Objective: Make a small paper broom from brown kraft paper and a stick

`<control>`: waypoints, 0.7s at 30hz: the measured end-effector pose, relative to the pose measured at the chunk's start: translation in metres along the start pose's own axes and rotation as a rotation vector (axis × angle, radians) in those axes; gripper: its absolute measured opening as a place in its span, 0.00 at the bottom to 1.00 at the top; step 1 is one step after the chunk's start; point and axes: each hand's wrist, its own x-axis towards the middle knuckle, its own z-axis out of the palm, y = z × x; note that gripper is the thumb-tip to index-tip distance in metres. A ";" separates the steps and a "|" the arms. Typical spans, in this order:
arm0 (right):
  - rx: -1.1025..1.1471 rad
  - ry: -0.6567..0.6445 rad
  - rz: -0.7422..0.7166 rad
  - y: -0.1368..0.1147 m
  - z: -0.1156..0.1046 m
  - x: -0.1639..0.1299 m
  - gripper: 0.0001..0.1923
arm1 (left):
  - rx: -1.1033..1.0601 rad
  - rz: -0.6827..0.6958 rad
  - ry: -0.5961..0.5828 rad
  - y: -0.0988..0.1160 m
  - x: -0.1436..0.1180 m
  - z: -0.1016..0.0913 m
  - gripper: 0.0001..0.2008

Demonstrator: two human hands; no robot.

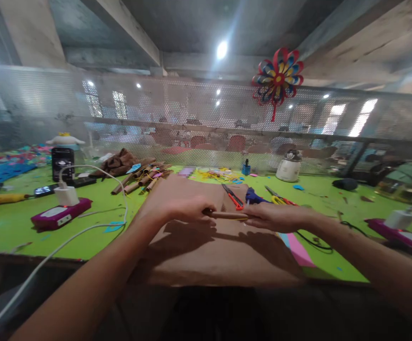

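Observation:
A thin rolled brown paper tube [229,215] spans the gap between my two hands, above a large brown paper sheet [206,265]. My left hand [193,210] closes its fingers around the tube's left end. At the other end, my right hand [275,216] pinches the tube, its fingers fairly straight and pointing left. Just beyond the tube lies a red-and-black cutter [232,196] on the sheet. Near my right hand are a dark blue tool [256,196] and scissors with yellow handles [279,199]. Pink paper [300,250] sticks out from under the sheet's right side.
Several brown paper rolls [147,177] lie piled at the back left. Purple power strips [62,214] stand on both sides, and a white cable [85,229] runs across the left. A small blue bottle [246,167] and a white jar [289,168] stand behind.

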 end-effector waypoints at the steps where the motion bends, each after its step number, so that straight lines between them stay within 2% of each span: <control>1: -0.011 -0.006 -0.001 0.002 0.002 0.001 0.10 | -0.015 0.011 0.001 -0.002 0.000 0.002 0.05; 5: -0.065 -0.019 0.018 0.006 0.007 0.003 0.09 | 0.019 -0.020 0.038 -0.003 -0.002 0.008 0.03; 10: -0.082 -0.033 0.013 0.012 0.009 0.004 0.09 | 0.101 -0.044 -0.057 0.010 -0.004 0.010 0.05; 14: -0.086 -0.054 0.023 0.015 0.010 0.006 0.09 | 0.126 0.014 0.046 0.007 -0.004 0.020 0.10; 17: -0.103 -0.083 0.041 0.014 0.011 0.007 0.09 | 0.159 0.059 0.102 -0.001 -0.006 0.028 0.06; 19: -0.104 -0.095 0.030 0.014 0.012 0.007 0.09 | 0.190 0.039 0.081 -0.002 -0.007 0.030 0.05; 21: -0.105 -0.098 0.011 0.015 0.013 0.007 0.09 | 0.219 -0.002 0.002 0.000 -0.007 0.030 0.08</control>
